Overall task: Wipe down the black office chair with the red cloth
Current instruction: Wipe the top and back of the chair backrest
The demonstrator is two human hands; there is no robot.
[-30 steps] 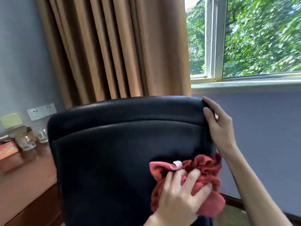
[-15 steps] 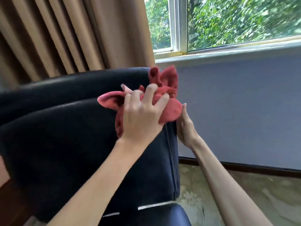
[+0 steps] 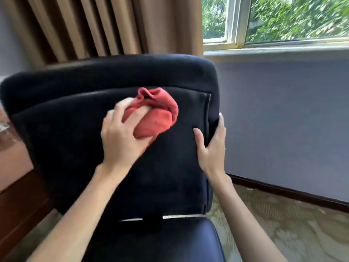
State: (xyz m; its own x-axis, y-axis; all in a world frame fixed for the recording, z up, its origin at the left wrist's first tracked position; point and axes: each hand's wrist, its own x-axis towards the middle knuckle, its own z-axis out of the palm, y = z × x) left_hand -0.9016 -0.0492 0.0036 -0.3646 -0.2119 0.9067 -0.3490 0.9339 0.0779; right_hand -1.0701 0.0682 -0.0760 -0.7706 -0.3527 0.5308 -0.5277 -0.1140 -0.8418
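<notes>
The black office chair (image 3: 75, 138) fills the middle of the head view, its padded backrest facing me and the seat below. My left hand (image 3: 120, 140) presses the bunched red cloth (image 3: 158, 114) flat against the upper middle of the backrest. My right hand (image 3: 211, 148) clasps the backrest's right edge, thumb on the front and fingers wrapped behind. The left hand looks motion-blurred.
A wooden desk (image 3: 13, 167) with glassware stands close at the left, touching the chair's side. Brown curtains (image 3: 105, 25) hang behind the chair. A window (image 3: 283, 19) and a lilac wall (image 3: 283, 120) are at the right, with patterned carpet (image 3: 283, 224) below.
My left hand has swept the red cloth from the backrest's top right corner leftward and down onto its front face. My right hand has shifted to a lower spot on the right edge.
</notes>
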